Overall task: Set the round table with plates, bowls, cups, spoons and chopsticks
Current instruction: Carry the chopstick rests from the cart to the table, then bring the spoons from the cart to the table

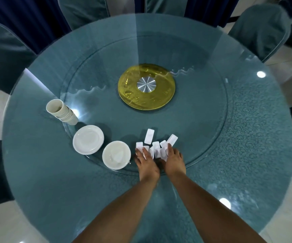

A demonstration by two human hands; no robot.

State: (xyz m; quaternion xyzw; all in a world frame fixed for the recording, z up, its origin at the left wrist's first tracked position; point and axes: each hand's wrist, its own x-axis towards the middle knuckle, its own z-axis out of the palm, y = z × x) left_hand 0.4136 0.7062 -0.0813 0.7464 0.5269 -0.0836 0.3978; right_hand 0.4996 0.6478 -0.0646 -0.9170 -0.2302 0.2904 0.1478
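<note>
A heap of several small white rectangular pieces (149,136) lies on the glass turntable (203,120) near its front edge. My left hand (146,162) and my right hand (174,159) both rest on the near side of that heap, fingers curled around some of the pieces. To the left stands a stack of white bowls (116,154), and further left a stack of white plates (88,139). A tilted stack of cream cups (61,111) stands at the turntable's left edge.
The round table (36,172) has a teal patterned cloth under glass. A yellow disc with a metal hub (146,85) sits at the centre. Teal-covered chairs (260,28) ring the far side and the left.
</note>
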